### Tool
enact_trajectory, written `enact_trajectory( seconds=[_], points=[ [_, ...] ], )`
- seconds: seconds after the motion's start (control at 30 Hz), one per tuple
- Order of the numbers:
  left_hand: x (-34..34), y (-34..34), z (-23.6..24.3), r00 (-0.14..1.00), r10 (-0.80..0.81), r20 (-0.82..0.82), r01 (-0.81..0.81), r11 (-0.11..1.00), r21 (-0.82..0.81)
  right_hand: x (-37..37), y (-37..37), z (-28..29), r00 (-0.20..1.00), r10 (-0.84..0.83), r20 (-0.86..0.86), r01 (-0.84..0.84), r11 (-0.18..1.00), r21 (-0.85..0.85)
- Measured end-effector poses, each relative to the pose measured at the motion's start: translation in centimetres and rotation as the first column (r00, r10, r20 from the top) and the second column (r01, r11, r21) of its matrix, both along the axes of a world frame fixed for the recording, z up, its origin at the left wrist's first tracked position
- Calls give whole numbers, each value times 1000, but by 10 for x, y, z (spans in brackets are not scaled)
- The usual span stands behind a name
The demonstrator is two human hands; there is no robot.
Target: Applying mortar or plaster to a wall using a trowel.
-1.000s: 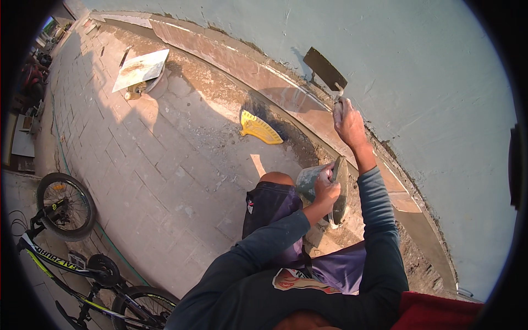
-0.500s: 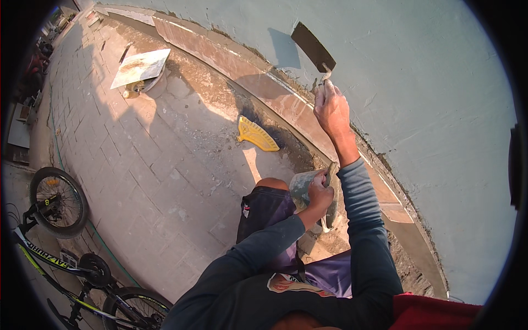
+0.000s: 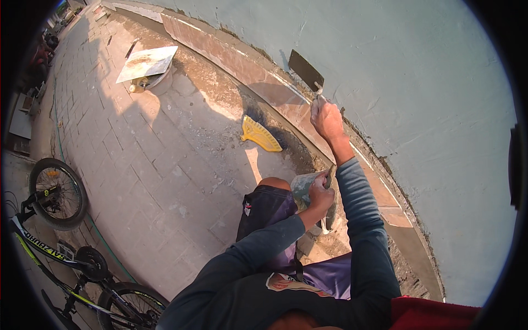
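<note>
My right hand (image 3: 329,122) is closed around the handle of a plastering trowel (image 3: 306,70). Its dark rectangular blade is low against the pale blue-grey wall (image 3: 407,77), just above the stone skirting, and casts only a thin shadow. Close to my knee, my left hand (image 3: 320,192) grips a flat, mortar-smeared board (image 3: 331,175) seen nearly edge-on; its underside and handle are hidden. Behind that hand stands a grimy bucket (image 3: 302,187), partly covered by hand and board, so its contents do not show.
Reddish stone skirting (image 3: 214,47) runs along the wall's foot. A yellow fan-shaped plastic piece (image 3: 260,135) lies on the paving amid crumbs of mortar. Farther off, a white sheet (image 3: 147,63) rests over a tub. A bicycle (image 3: 58,195) lies at the left, beside a thin green hose (image 3: 107,247).
My right hand has brought the trowel down and slightly left, closer to the wall's bottom edge, and its shadow has shrunk. My left hand keeps its grip on the board.
</note>
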State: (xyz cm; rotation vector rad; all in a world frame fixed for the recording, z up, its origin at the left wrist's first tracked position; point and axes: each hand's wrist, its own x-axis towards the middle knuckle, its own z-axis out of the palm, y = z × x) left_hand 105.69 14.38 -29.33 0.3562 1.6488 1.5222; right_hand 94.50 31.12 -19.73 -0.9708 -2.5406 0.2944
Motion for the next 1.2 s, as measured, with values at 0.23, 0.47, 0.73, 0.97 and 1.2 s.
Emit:
enact_trajectory(
  seconds=[0.23,0.47,0.73,0.97,1.2],
  points=[
    [-1,-3,-15,995,-96,-30,96,995,-23,-43,-12,12,960,203,-193,-257,914,-313],
    [6,-4,-22,996,-26,-86,26,1000,-5,-55,15,10,992,65,-108,-125,468,-875],
    [10,-12,10,998,-8,58,8,1000,-4,40,19,11,995,6,-96,-92,347,-933],
    [23,-11,-7,993,-85,-85,87,996,22,96,19,7,991,14,-136,-130,406,-905],
    [40,-2,-47,960,-259,105,252,965,76,212,9,26,977,-13,-212,-190,391,-901]
  ],
)
